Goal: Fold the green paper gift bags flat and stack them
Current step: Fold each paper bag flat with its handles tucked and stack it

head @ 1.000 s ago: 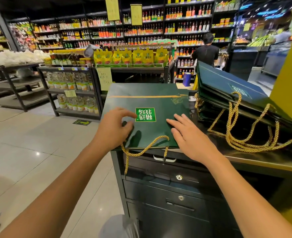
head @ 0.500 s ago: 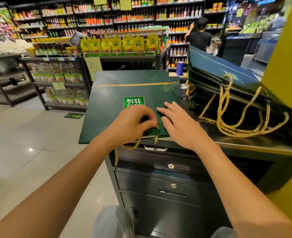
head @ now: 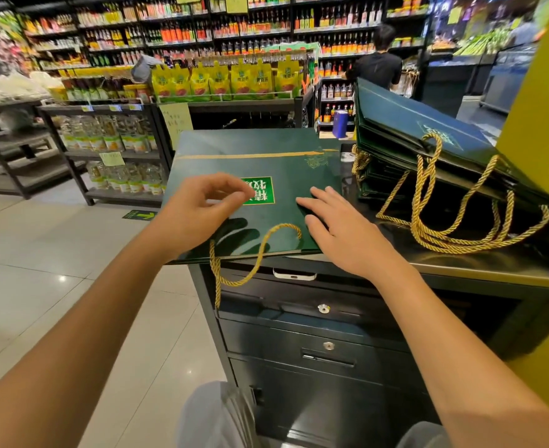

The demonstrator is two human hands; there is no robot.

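The flattened green bag (head: 260, 163) is pressed onto the counter (head: 492, 270) by the flat right hand (head: 347, 234); nothing is held by the loosely curled left hand (head: 198, 211); the stack (head: 412, 124) lies rightward, nearer the right hand.

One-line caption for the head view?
Right hand rests flat on a flattened green gift bag on the black counter; left hand hovers loosely curled; stack of bags alongside.

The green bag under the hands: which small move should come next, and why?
Probably grip the green bag by its near edge and lift it onto the stack at the right. It already lies flat under the right hand, the left hand holds nothing, and its rope handle dangles over the cabinet front.
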